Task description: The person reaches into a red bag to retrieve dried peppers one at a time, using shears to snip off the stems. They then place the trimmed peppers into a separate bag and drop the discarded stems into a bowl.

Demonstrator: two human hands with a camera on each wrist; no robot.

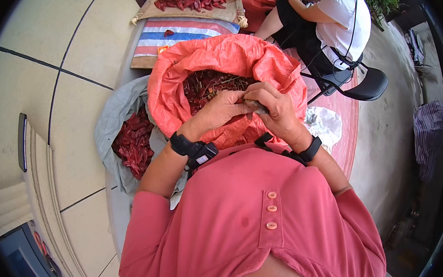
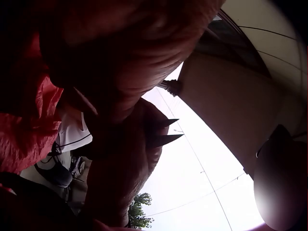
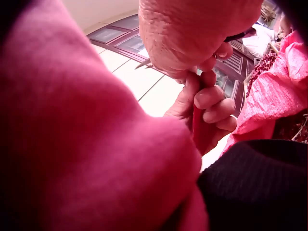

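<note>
My left hand [image 1: 217, 109] is held over the red woven sack [image 1: 228, 50], close against my right hand [image 1: 275, 110]. In the right wrist view, the left fingers and thumb pinch a slim red chili pepper [image 3: 196, 126], partly covered by the fingers. My right hand grips a pair of scissors [image 2: 166, 140], whose two pointed blades stick out apart from each other in the left wrist view. Most of their handle is hidden in the palm. Under both hands, dried chilies and loose stems [image 1: 212, 85] fill the sack's mouth.
Left of the red sack stands a grey sack [image 1: 110, 116] with red chilies. Ahead, more chilies lie heaped on a tan cloth tray [image 1: 189, 14] above a striped bag [image 1: 188, 37]. Another person [image 1: 340, 23] sits on a black folding chair [image 1: 367, 87] at front right.
</note>
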